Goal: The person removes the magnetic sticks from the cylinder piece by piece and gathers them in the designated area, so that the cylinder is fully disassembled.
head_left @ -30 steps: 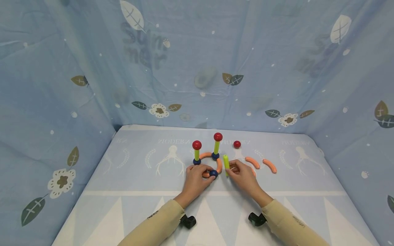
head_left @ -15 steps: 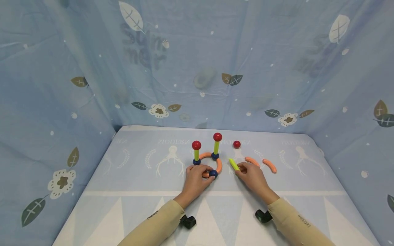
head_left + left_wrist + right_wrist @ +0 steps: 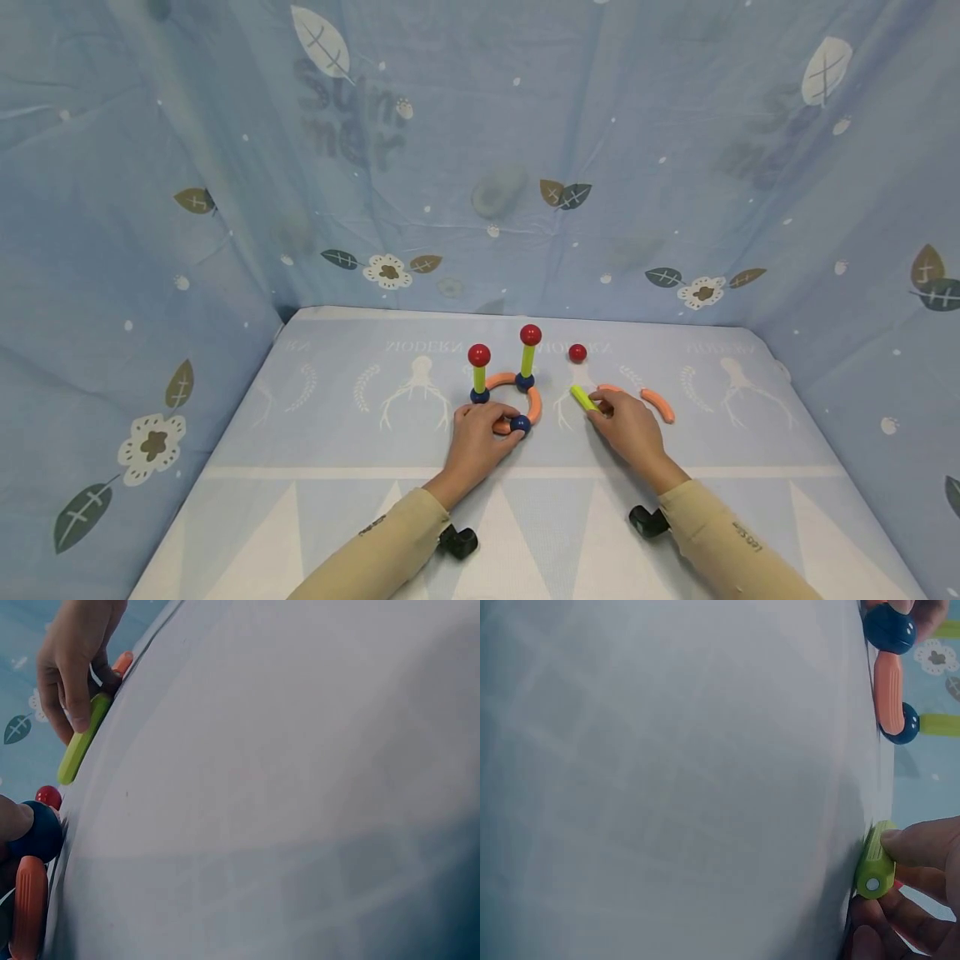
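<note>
Lime-green rod (image 3: 584, 398) sits in your right hand (image 3: 628, 425), pinched between thumb and fingers, leaving one end bare, perhaps for joining; held low, table contact unclear. Your left hand (image 3: 480, 433), well apart, grips blue ball (image 3: 520, 424) on near side of orange ring (image 3: 534, 404), probably to steady it. Red-topped posts (image 3: 527, 362) stand upright on ring. Loose red ball (image 3: 577, 353), orange curved piece (image 3: 657, 406) lie apart, seemingly kept within reach.
</note>
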{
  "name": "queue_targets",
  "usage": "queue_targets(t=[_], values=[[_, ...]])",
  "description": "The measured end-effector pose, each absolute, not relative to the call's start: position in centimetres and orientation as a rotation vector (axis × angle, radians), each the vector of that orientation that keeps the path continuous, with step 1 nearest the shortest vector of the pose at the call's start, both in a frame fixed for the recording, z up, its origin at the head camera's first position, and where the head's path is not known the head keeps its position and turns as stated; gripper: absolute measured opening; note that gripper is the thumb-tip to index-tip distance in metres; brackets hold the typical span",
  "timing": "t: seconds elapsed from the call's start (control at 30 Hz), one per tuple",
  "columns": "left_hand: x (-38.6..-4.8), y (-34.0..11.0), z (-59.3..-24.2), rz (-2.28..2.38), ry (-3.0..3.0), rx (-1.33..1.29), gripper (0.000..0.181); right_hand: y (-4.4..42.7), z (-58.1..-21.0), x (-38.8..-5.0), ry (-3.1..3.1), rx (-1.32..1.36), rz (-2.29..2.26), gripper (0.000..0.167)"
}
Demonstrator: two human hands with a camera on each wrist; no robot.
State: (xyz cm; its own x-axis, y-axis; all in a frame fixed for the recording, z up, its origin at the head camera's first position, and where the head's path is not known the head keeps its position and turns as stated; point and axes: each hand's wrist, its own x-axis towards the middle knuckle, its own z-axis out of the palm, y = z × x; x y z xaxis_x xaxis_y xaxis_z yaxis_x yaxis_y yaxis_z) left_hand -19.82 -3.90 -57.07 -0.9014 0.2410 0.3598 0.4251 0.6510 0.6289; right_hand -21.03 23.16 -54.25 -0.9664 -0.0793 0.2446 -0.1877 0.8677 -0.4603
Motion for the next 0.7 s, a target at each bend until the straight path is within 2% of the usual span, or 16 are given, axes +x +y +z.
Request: queue_targets(t=[0.7], values=[[-19.75, -3.82, -57.07, -1.087, -2.639, -0.523, 0.025, 22.75, -54.26, -20.69, -2.751, 0.178, 0.736, 0.026]])
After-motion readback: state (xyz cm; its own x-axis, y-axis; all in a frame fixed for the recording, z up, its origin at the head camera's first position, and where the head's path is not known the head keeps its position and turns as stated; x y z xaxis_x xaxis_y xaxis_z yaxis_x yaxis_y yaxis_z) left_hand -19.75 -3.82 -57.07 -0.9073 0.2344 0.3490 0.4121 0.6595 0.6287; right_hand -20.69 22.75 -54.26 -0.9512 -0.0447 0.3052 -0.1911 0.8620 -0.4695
